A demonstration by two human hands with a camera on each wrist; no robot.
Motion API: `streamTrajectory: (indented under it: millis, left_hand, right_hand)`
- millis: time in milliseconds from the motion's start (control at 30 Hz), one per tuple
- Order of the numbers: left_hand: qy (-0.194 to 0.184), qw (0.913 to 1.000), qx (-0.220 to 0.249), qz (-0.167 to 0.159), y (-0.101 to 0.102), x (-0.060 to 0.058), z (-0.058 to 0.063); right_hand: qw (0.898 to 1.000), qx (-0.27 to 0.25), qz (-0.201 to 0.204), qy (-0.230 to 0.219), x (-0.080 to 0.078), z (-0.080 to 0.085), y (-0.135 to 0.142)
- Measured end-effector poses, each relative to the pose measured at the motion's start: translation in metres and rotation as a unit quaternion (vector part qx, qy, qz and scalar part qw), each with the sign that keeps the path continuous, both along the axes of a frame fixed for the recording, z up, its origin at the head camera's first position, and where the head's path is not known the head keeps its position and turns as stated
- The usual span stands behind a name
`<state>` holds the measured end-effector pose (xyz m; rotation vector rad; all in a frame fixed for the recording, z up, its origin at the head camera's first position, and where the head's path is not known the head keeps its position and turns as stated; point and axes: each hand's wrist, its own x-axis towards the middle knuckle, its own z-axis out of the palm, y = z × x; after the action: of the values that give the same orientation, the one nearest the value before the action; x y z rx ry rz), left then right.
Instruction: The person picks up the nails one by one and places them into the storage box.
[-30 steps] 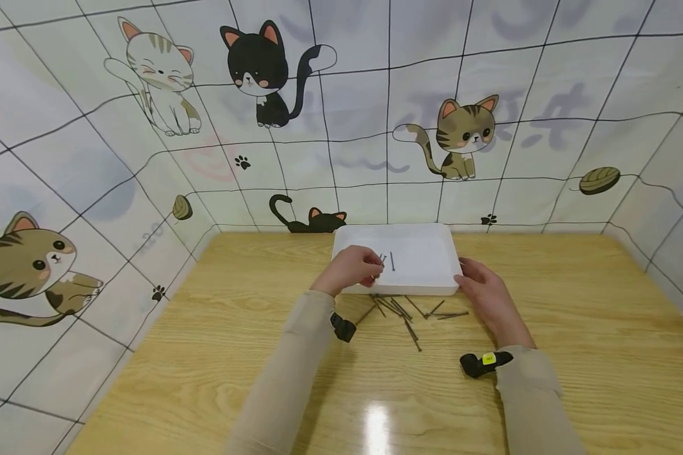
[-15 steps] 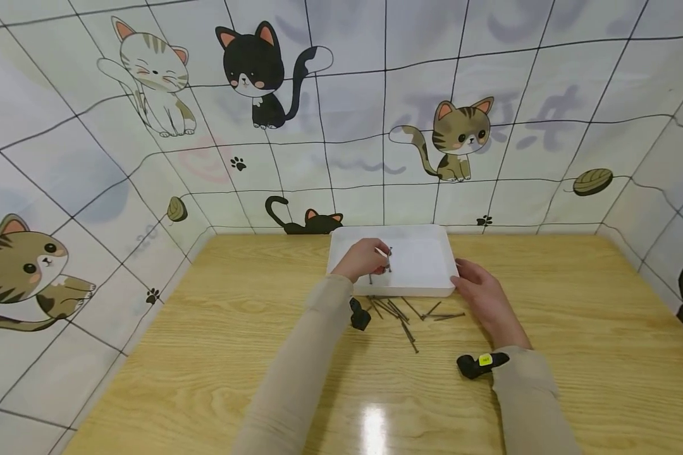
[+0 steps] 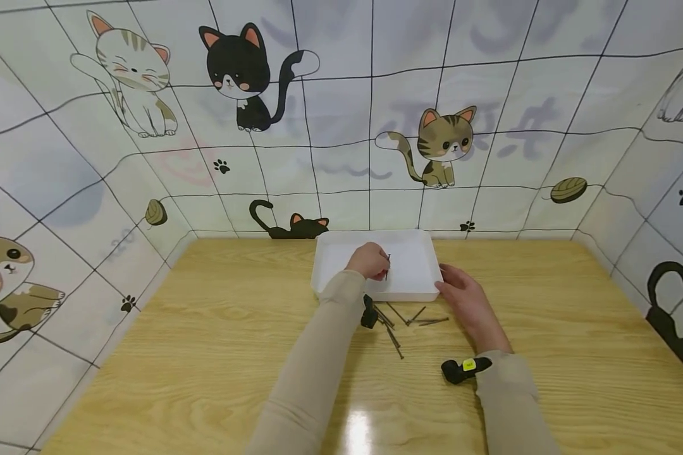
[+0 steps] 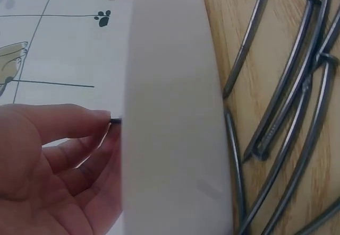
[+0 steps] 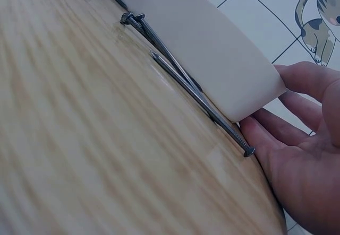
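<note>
A nail (image 3: 387, 267) is pinched at the fingertips of the left hand (image 3: 369, 260), over the inside of the tray (image 3: 404, 296). That hand is nearly closed at the tips, its other fingers curled in loosely behind. Only a short dark stub of the nail shows in the left wrist view, because the tray's near wall hides the rest, so I cannot tell whether it touches the tray floor.

It looks like bare steel: stiff, light to lift but dense for its size, smooth enough to roll or slip between dry fingers. The best hold is probably mid-shank or just under the head, clear of the point.

The tray is white and shallow, likely thin plastic, so light, fairly rigid and easily pushed along. A rim or corner is the place to take it. The right hand (image 3: 465, 303) does so at the near right corner, partly closed, with the thumb low by the base and a finger at the rim.

More nails (image 4: 279, 79) lie crossed in a loose heap on the bench (image 3: 205, 354), just in front of the tray. At least 2 rest near the right thumb, heads and points mixed, so lifting 1 could drag its neighbours.

Behind the tray hangs the wall (image 3: 341, 164), printed with cats.
</note>
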<state>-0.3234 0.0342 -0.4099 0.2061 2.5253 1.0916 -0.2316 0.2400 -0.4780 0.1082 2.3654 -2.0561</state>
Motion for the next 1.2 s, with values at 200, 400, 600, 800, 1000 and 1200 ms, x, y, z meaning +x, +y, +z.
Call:
streamTrajectory:
  millis: [200,400,600,800,1000,1200]
  left_hand:
    - [-0.008,0.9999,0.003,0.009,0.004,-0.003,-0.005]
    - [0.028,0.9989,-0.036,0.001,0.011,-0.009,-0.016]
    - [0.067,0.9930,-0.096,-0.005,0.016,-0.011,-0.017]
    - [0.080,0.9868,-0.139,-0.018,0.019,-0.013,-0.021]
    - [0.100,0.9819,-0.160,-0.021,0.021,-0.011,-0.024]
    - [0.099,0.9817,-0.161,-0.022,0.019,-0.005,-0.019]
  right_hand:
    - [1.000,-0.002,-0.004,-0.001,-0.001,-0.003,-0.001]
    - [1.000,-0.020,-0.002,-0.003,-0.001,-0.003,-0.003]
    - [1.000,-0.017,-0.006,-0.007,0.002,0.001,-0.004]
    - [1.000,0.002,-0.011,-0.007,0.002,0.002,-0.002]
    - [1.000,0.007,-0.008,-0.006,0.001,0.002,-0.002]
    - [1.000,0.017,-0.008,-0.007,0.002,0.002,-0.003]
